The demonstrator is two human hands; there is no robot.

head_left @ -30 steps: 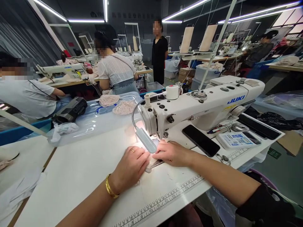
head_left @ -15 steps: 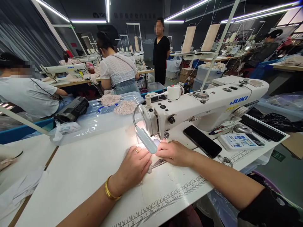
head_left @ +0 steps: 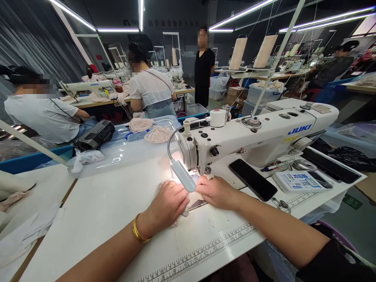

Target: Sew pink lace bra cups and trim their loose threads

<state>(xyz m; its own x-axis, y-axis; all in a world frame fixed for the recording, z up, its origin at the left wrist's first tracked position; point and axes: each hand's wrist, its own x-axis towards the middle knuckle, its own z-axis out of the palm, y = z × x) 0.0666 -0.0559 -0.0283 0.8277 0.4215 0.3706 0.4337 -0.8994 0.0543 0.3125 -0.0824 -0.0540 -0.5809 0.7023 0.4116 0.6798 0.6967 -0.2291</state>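
Observation:
A white sewing machine (head_left: 249, 135) stands on the table, its needle area lit by a small grey lamp (head_left: 183, 175) on a bendy metal neck. Left of the needle, my left hand (head_left: 169, 201) has its fingers closed over a bunched piece of pale lace fabric (head_left: 185, 212), which peeks out below the fingertips. On the other side, my right hand (head_left: 219, 191) is closed, fingertips pressed together close to the lamp head. What lies under those fingertips is hidden by the hand and the lamp. The needle itself cannot be seen.
A black phone (head_left: 253, 179) lies right of my right hand, near a white box (head_left: 299, 181). A printed ruler (head_left: 205, 254) runs along the table's front edge. Lace pieces (head_left: 160, 134) rest on a clear plastic sheet (head_left: 117, 150) behind. Co-workers sit beyond; one person stands.
The whole view has shifted slightly down and to the right. Both hands keep nearly the same place at the machine, with no clear change in their hold.

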